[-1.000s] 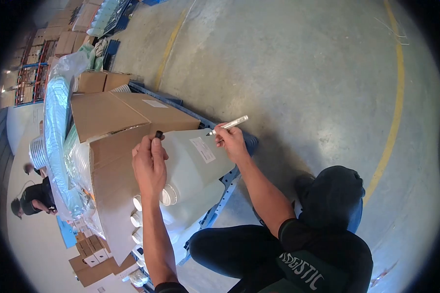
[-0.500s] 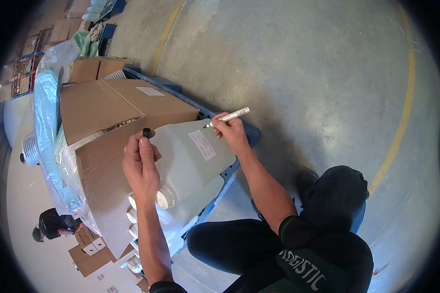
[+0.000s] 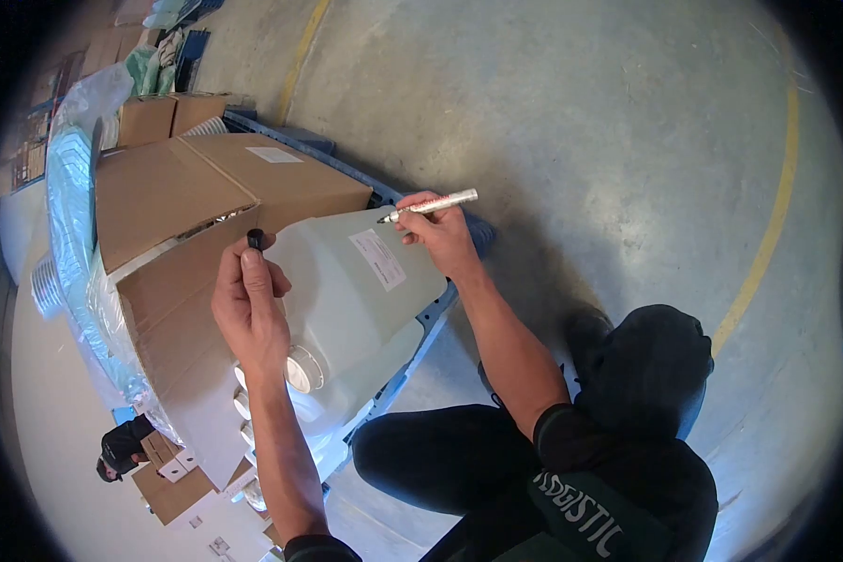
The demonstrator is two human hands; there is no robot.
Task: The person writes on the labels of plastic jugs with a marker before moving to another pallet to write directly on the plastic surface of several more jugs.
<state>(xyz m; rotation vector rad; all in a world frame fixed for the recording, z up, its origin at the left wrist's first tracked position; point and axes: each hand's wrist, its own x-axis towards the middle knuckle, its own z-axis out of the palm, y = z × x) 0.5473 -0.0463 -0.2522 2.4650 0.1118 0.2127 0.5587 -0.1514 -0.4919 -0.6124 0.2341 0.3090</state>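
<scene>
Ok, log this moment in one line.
left hand: black cap | right hand: uncapped marker, tip near label | jug: bears label, beside cardboard box

Large brown cardboard box point(image 3: 164, 197): just beyond and left of left fingers point(image 3: 256, 273); white label point(image 3: 274, 155) on one face. Plastic-wrapped bundle point(image 3: 71, 201), bluish: farther left, past box. Blue pallet point(image 3: 430, 320): edge visible below right fingers point(image 3: 413, 222). Yellow floor line point(image 3: 776, 215): well right of right fingers. Person in dark top point(image 3: 122, 447), cartons point(image 3: 165, 451) beside: well apart, lower left of left fingers.
</scene>
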